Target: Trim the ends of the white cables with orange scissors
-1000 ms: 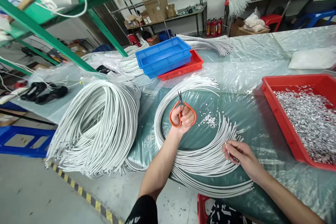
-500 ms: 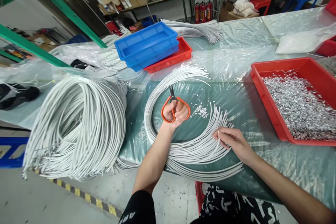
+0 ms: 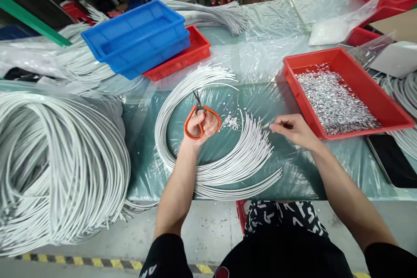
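Observation:
My left hand (image 3: 202, 127) is wrapped round orange-handled scissors (image 3: 197, 107), whose dark blades point up and away over the coil. Under and around it, a loop of white cables (image 3: 224, 167) lies on the green table, its cut ends fanned out to the right. My right hand (image 3: 291, 129) is just right of those ends, thumb and finger pinched on a small pale piece at the fingertips, too small to name. Inside the loop is a small pile of silvery bits (image 3: 230, 122).
A red tray (image 3: 325, 135) of silvery pieces stands at right, a black phone (image 3: 395, 160) below it. Blue trays (image 3: 140, 37) rest on a red tray (image 3: 198, 50) behind. A large cable bundle (image 3: 65, 160) fills the left. Clear plastic covers the table.
The view has shifted right. My right hand has moved from over the cable ends to beside them, towards the red tray. My left hand still holds the scissors.

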Tool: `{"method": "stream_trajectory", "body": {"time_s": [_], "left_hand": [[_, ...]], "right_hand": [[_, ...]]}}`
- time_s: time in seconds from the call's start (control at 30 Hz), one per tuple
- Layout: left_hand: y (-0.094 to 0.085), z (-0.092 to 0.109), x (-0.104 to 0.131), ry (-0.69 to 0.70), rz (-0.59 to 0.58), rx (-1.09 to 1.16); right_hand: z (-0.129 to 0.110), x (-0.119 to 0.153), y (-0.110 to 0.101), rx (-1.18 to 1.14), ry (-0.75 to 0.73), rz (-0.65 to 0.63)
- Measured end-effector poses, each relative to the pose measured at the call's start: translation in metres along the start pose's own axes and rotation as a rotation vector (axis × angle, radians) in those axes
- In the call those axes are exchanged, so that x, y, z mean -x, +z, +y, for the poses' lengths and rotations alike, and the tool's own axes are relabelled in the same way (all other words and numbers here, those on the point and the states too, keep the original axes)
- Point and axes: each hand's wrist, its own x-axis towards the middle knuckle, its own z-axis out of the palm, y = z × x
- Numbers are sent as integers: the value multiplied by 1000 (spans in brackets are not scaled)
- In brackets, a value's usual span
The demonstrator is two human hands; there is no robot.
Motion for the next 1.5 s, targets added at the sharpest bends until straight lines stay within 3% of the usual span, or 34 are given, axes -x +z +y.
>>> {"method": "stream_trajectory", "body": {"time_s": [0.1,0.17,0.3,0.43,0.6,0.87,1.0,1.17,1.27,1.37,1.5], "left_hand": [[0,-2,0,25,-67,-21],[0,-3,0,33,-117,-57],[1,-4,0,52,-172,-117],[2,-4,0,28,-162,-167],[3,-4,1,51,-216,-149],[2,-7,1,90,-286,-167],[0,-8,0,104,-336,-171],[5,-10,4,101,-301,-281],[10,-13,7,115,-213,-486],[13,-14,7,136,-124,-749],[15,-12,7,109,-229,-1067]], "right_hand": [[-11,12,-7,11,65,-567],[-16,23,-1,128,95,-713],[-19,41,21,403,96,-641],[-21,40,28,473,71,-748],[-24,28,17,318,86,-881],[-20,15,4,89,104,-908],[-16,13,8,-45,43,-815],[-10,14,40,-531,87,-447],[-6,14,64,-760,142,-239],[-3,14,76,-839,179,-119],[0,13,80,-871,191,-67]]}}
